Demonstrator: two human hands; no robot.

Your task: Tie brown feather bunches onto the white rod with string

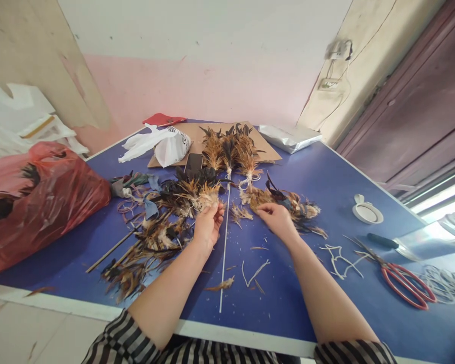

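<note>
My left hand (209, 221) has its fingers curled around a bunch of brown and black feathers (208, 194), held by its pale end. To the right of it, my right hand (276, 218) is closed in a pinch at the left edge of a loose feather pile (298, 205). Its fingertips press on a tan feather there; whether it is lifted cannot be told. Between the hands a small tuft of feathers (241, 212) lies on the blue table (250, 313). Beyond them, bundles of feathers (230, 146) tied with white string rest on cardboard (267, 146).
At left are a red plastic bag (53, 202) and a heap of feathers (136, 253) with sticks. Red-handled scissors (405, 283), a knife (382, 241), white cord (445, 283) and a tape roll (367, 212) lie at right. A phone (194, 163) and white bag (172, 147) sit behind.
</note>
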